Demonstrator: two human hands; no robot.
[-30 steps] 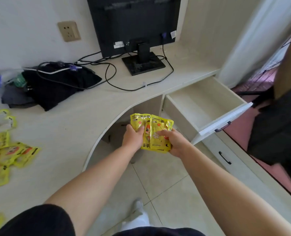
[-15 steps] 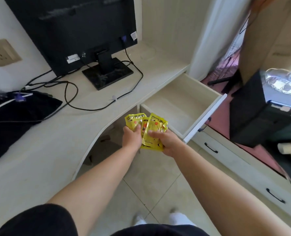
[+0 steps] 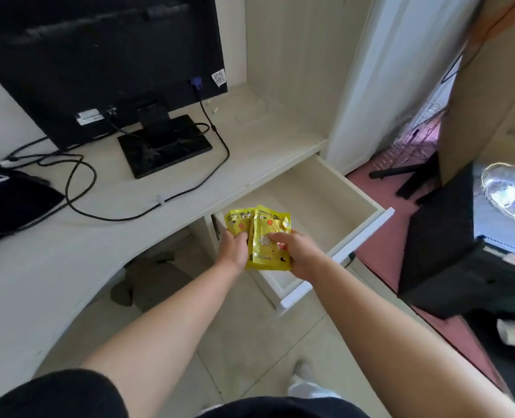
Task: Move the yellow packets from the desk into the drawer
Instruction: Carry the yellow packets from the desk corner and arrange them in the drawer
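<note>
A pale wood-grain curved surface (image 3: 268, 137) meets a cream panelled wall (image 3: 295, 46). Beige floor tiles (image 3: 250, 351) lie beneath it, with dusty-pink flooring (image 3: 380, 239) to the right. Daylight falls brightly on a white upright panel (image 3: 401, 70).

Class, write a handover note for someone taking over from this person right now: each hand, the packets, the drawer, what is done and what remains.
Left hand: grips the yellow packets from the left.
Right hand: grips the same fanned bunch from the right.
Drawer: pulled open; the part in view holds nothing. The bunch is held over its near left corner.
Done: bunch lifted off the desk.
Left: lay it in the drawer. No other packets are in view.
</note>
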